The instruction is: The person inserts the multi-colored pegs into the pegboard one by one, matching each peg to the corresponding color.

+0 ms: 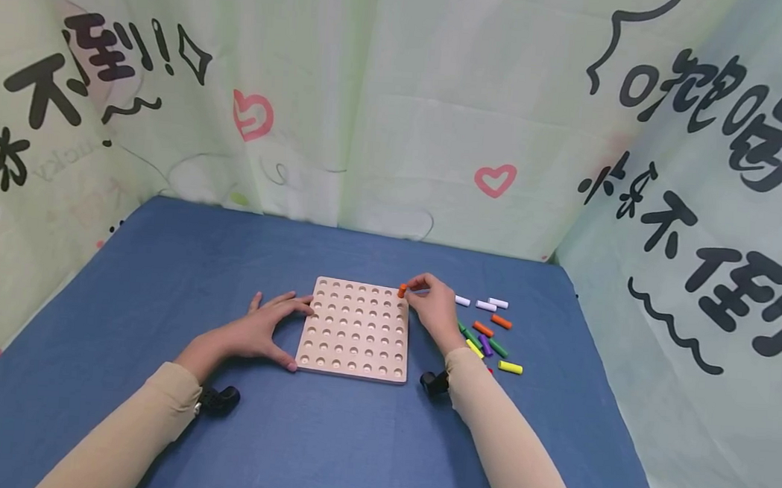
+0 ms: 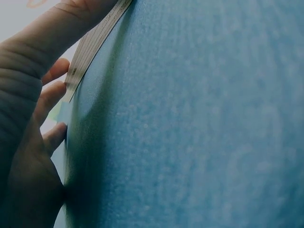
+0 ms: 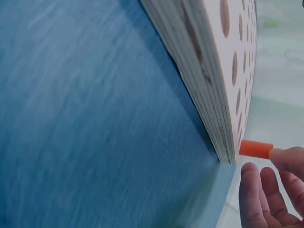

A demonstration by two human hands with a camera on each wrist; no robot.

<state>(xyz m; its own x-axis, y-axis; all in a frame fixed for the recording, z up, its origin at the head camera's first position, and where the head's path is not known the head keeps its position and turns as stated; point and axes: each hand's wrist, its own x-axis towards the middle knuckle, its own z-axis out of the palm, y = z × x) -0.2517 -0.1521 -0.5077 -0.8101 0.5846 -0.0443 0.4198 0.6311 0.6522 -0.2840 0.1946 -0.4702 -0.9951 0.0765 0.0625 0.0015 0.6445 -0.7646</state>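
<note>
head: right hand (image 1: pixel 434 305) pinches orange peg (image 1: pixel 402 291) at board (image 1: pixel 350 329) corner; left hand (image 1: pixel 256 330) (spread) touches edge.

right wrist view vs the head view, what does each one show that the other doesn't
Only the right wrist view shows the layers and a dark streak in the side edge of the holed board.

Only the head view shows the left hand at the board's left edge, the loose pegs to the right of the board, and the pink hearts on the curtain.

Both show the right hand pinching an orange peg at the board's corner, and the blue cloth.
</note>
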